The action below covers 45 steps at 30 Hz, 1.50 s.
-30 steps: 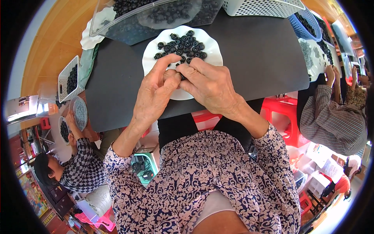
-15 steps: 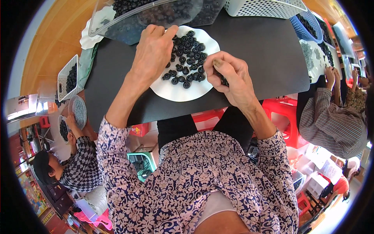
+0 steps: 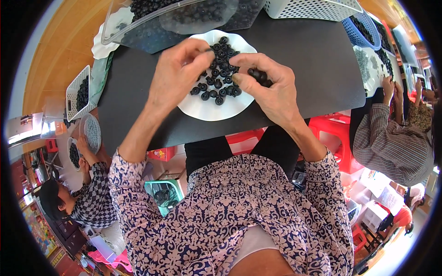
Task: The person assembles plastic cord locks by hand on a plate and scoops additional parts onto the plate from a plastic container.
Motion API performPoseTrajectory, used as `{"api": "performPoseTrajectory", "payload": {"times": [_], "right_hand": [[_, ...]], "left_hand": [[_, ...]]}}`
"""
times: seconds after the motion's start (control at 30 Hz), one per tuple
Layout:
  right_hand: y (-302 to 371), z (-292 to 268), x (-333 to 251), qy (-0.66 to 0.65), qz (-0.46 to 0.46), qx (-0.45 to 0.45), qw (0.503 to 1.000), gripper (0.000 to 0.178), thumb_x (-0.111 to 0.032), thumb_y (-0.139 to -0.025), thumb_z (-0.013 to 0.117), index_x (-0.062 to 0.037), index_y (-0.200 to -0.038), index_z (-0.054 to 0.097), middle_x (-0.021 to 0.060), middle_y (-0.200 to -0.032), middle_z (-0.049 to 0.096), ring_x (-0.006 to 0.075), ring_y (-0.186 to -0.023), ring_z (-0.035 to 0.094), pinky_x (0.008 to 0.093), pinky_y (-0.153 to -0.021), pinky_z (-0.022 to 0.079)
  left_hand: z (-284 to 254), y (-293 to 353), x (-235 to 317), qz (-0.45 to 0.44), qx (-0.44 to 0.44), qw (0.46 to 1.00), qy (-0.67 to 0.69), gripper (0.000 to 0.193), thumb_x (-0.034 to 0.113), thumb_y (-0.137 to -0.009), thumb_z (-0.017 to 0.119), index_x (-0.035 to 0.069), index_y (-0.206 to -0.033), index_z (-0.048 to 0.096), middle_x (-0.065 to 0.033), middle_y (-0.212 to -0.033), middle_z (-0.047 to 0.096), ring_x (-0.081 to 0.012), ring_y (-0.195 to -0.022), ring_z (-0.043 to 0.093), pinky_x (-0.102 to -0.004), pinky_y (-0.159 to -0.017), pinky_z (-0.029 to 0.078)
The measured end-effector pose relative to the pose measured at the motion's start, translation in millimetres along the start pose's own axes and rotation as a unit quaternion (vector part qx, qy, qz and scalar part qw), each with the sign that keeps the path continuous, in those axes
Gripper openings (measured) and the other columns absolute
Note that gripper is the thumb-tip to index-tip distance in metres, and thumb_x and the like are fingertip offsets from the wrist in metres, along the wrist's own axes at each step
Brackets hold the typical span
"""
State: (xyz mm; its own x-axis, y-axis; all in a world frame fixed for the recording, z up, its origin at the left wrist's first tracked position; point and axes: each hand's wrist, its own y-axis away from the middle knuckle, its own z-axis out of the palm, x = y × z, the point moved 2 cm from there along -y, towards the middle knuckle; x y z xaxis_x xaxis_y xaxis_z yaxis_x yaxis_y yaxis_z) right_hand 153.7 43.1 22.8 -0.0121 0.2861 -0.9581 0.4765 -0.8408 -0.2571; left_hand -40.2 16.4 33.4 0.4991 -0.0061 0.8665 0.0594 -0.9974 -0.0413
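Observation:
A white wavy-edged plate (image 3: pixel 202 110) carries several small black knob-like parts (image 3: pixel 219 83), each round with a ringed opening. Over the plate's left side, my left hand (image 3: pixel 179 69) is closed in a pinch; something dark shows at its fingertips, too small and blurred to name. Opposite it, my right hand (image 3: pixel 276 89) curls at the plate's right edge and keeps several black parts (image 3: pixel 260 77) in its bent fingers. Its thumb and forefinger tips point toward the left hand, over the loose parts.
Beyond the plate stands a clear bin (image 3: pixel 184 27) of black parts on the dark table (image 3: pixel 317 69). A white perforated basket (image 3: pixel 313 10) and a blue basket (image 3: pixel 361 34) are at the far right. Co-workers sit left (image 3: pixel 87 198) and right (image 3: pixel 391 138); red stools (image 3: pixel 334 138) are below.
My left hand has drawn back from the plate's far side toward me, pinching. My right hand has turned and moved left over the plate, and the black parts in it now show more.

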Motion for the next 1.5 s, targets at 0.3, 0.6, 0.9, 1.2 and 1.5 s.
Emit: {"api": "performPoseTrajectory", "payload": {"times": [0.3, 0.6, 0.9, 1.2, 1.5], "right_hand": [[7.5, 23.3, -0.3, 0.144, -0.093, -0.047, 0.984, 0.034, -0.007, -0.074, 0.076, -0.0058, -0.107, 0.066, 0.0044, -0.074, 0.057, 0.0120, -0.058, 0.055, 0.0246, -0.054, 0.046], [5.7, 9.4, -1.1, 0.065, -0.058, -0.007, 0.996, 0.019, -0.004, -0.073, 0.077, -0.0017, -0.090, 0.070, 0.0027, -0.074, 0.062, 0.0066, -0.064, 0.054, 0.0226, -0.056, 0.043], [21.0, -26.7, 17.0, -0.261, 0.127, 0.033, 0.956, 0.012, -0.009, -0.092, 0.058, -0.0004, -0.099, 0.062, 0.0000, -0.081, 0.058, 0.0028, -0.063, 0.042, 0.0163, -0.047, 0.025], [29.3, -37.6, 40.0, -0.332, 0.112, 0.044, 0.936, 0.021, 0.001, -0.094, 0.040, -0.0007, -0.103, 0.059, 0.0058, -0.092, 0.053, 0.0042, -0.065, 0.041, 0.0155, -0.044, 0.026], [32.1, -35.7, 41.4, -0.351, 0.123, 0.038, 0.927, 0.023, 0.002, -0.093, 0.040, 0.0019, -0.101, 0.061, 0.0045, -0.089, 0.053, 0.0033, -0.060, 0.038, 0.0153, -0.043, 0.025]], "left_hand": [[35.2, 52.6, -10.1, -0.137, -0.049, 0.888, 0.436, 0.019, 0.019, -0.095, 0.058, 0.001, -0.099, 0.065, 0.0009, -0.084, 0.062, -0.0049, -0.076, 0.054, -0.0226, -0.071, 0.045], [-8.5, 13.9, -10.1, 0.230, 0.099, 0.928, -0.277, 0.016, 0.002, -0.086, 0.058, 0.001, -0.101, 0.063, -0.0103, -0.087, 0.062, -0.0275, -0.088, 0.058, -0.0342, -0.084, 0.046], [3.3, 6.5, -15.8, 0.207, 0.028, 0.956, -0.208, 0.020, 0.004, -0.080, 0.064, 0.004, -0.100, 0.065, -0.0100, -0.101, 0.060, -0.0336, -0.106, 0.049, -0.0416, -0.094, 0.041], [12.8, 15.7, -10.5, 0.241, 0.015, 0.909, -0.339, 0.019, 0.004, -0.078, 0.065, 0.007, -0.097, 0.067, -0.0132, -0.113, 0.054, -0.0344, -0.115, 0.044, -0.0430, -0.093, 0.042], [37.8, 15.7, 1.4, 0.206, -0.049, 0.920, -0.329, 0.023, 0.010, -0.080, 0.069, 0.002, -0.101, 0.067, -0.0179, -0.122, 0.052, -0.0422, -0.124, 0.037, -0.0480, -0.098, 0.042]]}}
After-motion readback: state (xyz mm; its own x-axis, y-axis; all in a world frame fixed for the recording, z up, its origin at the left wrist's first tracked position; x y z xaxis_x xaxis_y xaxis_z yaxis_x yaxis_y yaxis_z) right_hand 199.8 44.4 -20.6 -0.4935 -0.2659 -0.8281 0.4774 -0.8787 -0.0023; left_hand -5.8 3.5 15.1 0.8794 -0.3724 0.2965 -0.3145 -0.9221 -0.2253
